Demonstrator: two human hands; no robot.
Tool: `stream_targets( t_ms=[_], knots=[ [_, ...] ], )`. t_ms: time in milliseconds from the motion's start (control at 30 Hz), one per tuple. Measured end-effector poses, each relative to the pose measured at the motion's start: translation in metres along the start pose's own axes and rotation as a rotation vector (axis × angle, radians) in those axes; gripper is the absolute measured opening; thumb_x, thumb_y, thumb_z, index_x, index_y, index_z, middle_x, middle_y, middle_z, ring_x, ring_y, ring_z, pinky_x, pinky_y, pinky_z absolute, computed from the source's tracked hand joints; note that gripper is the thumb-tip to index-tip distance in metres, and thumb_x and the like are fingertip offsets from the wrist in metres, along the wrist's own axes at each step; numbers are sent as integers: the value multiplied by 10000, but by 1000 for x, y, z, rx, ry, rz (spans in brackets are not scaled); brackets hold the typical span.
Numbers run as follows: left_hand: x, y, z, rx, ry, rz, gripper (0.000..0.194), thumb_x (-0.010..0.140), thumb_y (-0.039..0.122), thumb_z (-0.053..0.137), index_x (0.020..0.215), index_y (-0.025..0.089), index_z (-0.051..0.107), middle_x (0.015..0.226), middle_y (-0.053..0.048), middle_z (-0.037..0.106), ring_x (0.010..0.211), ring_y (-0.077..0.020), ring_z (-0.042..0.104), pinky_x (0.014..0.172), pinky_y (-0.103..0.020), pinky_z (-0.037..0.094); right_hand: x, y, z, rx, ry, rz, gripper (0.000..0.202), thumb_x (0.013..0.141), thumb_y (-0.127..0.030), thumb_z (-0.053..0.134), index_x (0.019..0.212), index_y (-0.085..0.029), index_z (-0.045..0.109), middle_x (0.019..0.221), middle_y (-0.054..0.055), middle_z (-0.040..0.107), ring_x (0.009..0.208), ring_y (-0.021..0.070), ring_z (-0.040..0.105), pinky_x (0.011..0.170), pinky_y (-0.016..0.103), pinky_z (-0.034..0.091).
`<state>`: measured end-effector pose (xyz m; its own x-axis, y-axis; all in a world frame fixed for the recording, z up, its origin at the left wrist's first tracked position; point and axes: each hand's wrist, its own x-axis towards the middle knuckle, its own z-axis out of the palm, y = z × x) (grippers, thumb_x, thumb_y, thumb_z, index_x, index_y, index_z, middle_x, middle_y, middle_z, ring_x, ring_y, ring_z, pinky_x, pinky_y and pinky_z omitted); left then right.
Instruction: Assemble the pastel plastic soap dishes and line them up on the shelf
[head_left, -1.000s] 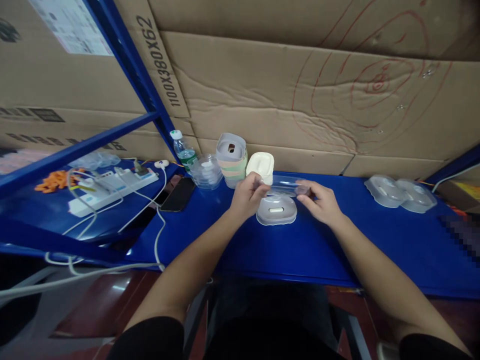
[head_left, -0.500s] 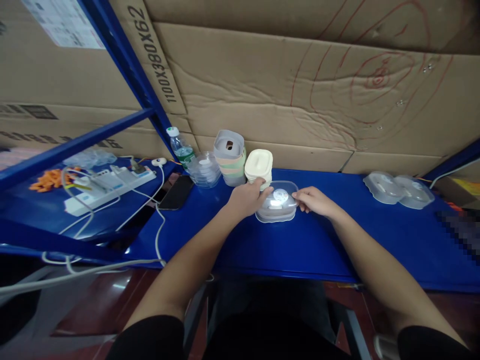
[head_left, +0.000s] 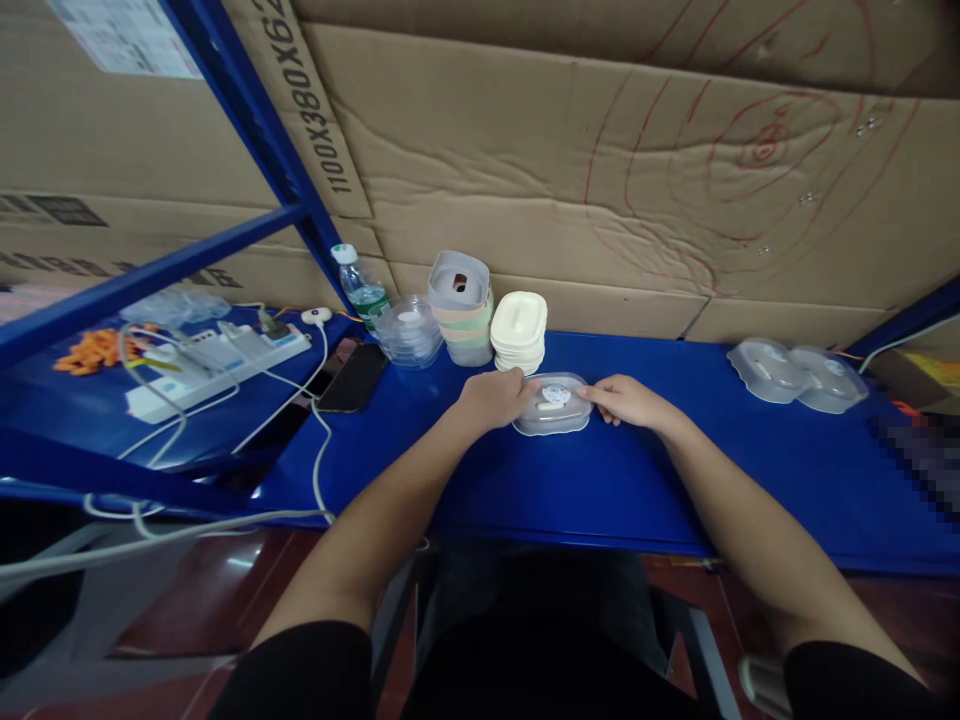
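On the blue tabletop in front of me sits a clear plastic container [head_left: 553, 427] with a clear lid [head_left: 568, 409] lying over it. The lid carries a round white sticker, and a pale piece shows through underneath. My left hand [head_left: 491, 400] is closed at the lid's left edge, its fingertips partly hidden. At the right edge, my right hand [head_left: 628, 402] pinches the lid between thumb and fingers. Just behind the container stands a stack of cream-coloured rounded pieces [head_left: 519, 330].
Left of the cream stack are stacked grey, peach and green tubs [head_left: 461, 315], clear lids [head_left: 410, 333], a water bottle [head_left: 361, 290] and a phone [head_left: 352, 378]. A power strip [head_left: 217, 370] with cables lies further left. Two closed containers [head_left: 799, 375] sit at the right.
The lid has come down from a raised, tilted position and now lies flatter on the container. Both hands have moved down with it, still at its edges.
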<state>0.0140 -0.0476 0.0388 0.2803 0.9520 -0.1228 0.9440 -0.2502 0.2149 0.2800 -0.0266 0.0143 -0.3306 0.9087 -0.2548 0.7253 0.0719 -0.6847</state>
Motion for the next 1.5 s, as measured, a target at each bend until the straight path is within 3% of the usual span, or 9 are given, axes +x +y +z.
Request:
stream_targets(
  t_ms=[333,700,800,900,1000,1067,1200,1367,1500],
  knots=[
    [7,-5,2,-59,-29,-27,642,1068,624,209,1171,184,666,1258,-180,764,1216,-351,714,976,-440,526,1,3,0,-62,7,-49,663,944,-787,490,619,-218,590,610,38,687,520,156,634,556,289,481],
    [10,-11,3,-88,-51,54,607,1072,595,239,1172,202,691,1271,-147,763,1215,-330,708,979,-420,516,0,1,0,-73,38,-139,621,943,-749,532,604,-231,575,557,19,641,532,163,601,575,307,424],
    [13,-12,8,-110,-26,55,622,1073,602,243,1162,193,703,1256,-156,768,1201,-332,712,968,-419,514,-3,-2,-2,-204,186,-172,601,919,-744,589,604,-232,581,572,25,641,579,193,612,608,334,437],
    [18,-12,15,-154,11,49,638,1067,630,259,1177,192,710,1248,-153,770,1188,-331,715,961,-418,515,-7,-6,-1,-307,407,-425,443,885,-669,709,868,-226,735,891,72,782,892,274,717,824,406,530],
    [22,-11,19,-243,60,51,674,1082,616,208,1115,190,729,1165,-136,789,1133,-303,728,943,-400,516,-9,-8,4,-330,325,-736,485,919,-595,729,1280,-272,730,1355,84,739,1272,305,658,1087,484,493],
    [23,-12,18,-288,83,47,686,1092,586,183,1035,185,737,1031,-120,798,1039,-273,741,908,-378,517,-9,-7,4,-384,226,-794,512,937,-566,725,1375,-304,697,1485,67,672,1369,305,612,1146,507,469],
    [25,-15,13,-241,129,15,587,1071,591,312,961,202,738,885,-81,780,937,-260,734,835,-357,508,-8,6,-15,-535,240,-641,490,944,-490,718,1392,-291,704,1507,72,661,1371,324,621,1137,520,491],
    [24,-17,10,-187,191,-9,483,1024,615,471,1118,230,748,953,-71,792,981,-280,732,800,-343,490,-13,36,-59,-787,489,-147,516,926,-529,682,1332,-217,744,1434,156,690,1295,417,625,1041,567,512],
    [23,-15,11,-188,203,8,443,1008,601,526,1064,232,764,961,-71,796,951,-264,726,755,-326,463,-13,59,-78,-785,681,36,606,936,-582,633,1410,-209,693,1523,168,610,1338,429,552,1043,562,479]
  ],
)
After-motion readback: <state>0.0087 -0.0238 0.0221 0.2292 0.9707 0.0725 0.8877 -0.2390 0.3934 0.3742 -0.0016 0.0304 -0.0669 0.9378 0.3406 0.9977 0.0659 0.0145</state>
